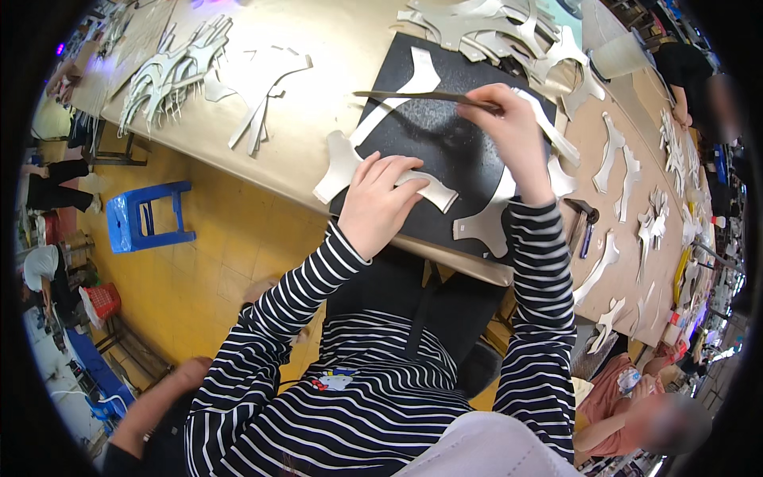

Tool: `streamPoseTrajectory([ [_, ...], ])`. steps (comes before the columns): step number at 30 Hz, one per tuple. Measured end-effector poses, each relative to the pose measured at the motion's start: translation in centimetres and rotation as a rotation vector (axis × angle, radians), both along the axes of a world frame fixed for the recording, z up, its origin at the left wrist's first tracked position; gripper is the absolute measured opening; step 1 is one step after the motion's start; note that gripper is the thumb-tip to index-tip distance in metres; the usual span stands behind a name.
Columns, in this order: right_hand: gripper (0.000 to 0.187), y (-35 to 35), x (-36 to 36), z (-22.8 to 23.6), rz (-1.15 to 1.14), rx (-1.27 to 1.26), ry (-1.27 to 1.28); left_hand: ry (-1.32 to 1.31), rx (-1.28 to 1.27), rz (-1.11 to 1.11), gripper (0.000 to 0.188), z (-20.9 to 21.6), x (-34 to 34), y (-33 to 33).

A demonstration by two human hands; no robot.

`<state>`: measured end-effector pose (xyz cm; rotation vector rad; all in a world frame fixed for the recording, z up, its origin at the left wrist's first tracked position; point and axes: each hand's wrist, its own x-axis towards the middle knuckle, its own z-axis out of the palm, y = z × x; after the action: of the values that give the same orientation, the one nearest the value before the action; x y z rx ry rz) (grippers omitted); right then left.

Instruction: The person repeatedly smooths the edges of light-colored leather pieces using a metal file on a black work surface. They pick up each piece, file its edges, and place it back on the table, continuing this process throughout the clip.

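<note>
Here, a big table [318,40] is filling much of the view, and tan paper is covering its top. A flat black board [449,141] is lying near the front edge and looking a bit shiny. Below, a yellow floor [199,254] is showing its tile lines, and a blue stool [123,222] is standing on it. A red basket [101,304] is sitting farther left, and a person in pink [616,389] is sitting at the lower right.

White pieces are lying all about, looking thin and flat, with curvy arms like little branches. One heap [179,67] is sitting at the upper left, and another heap [505,28] is spreading past the far edge of the board. A tool with a blue handle [586,241] is lying to the right.

The left hand [377,199] is resting palm down on a white piece [339,163] at the board's left side. Its fingers are bending over the piece; I cannot tell if they are pinching it. The right hand [509,127] is hanging over the board, grasping a long, thin, dark stick [421,95] by one end. The stick is pointing left. Striped sleeves [540,278] are covering both arms.
</note>
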<state>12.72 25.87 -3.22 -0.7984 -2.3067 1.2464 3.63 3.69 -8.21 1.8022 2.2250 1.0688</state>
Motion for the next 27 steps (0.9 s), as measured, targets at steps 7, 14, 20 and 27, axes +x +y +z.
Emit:
streamPoseTrajectory([
  [7, 0.019, -3.6, 7.5, 6.0, -0.112, -0.588, 0.559, -0.673, 0.129, 0.070, 0.023, 1.8, 1.6, -0.9],
  [14, 0.019, -7.7, 8.3, 2.9, -0.265, -0.731, 0.282, -1.496, 0.134, -0.046, 0.022, 4.3, 4.4, 1.4],
  [20, 0.029, -8.8, 9.8, 0.9, -0.045, 0.065, 0.023, -1.437, 0.241, 0.141, 0.017, 4.4, 3.5, 1.2],
  [27, 0.029, -8.3, 13.6, -0.8, 0.237, 0.339, -0.227, -1.456, 0.322, 0.254, 0.017, 4.7, 0.4, 0.3],
])
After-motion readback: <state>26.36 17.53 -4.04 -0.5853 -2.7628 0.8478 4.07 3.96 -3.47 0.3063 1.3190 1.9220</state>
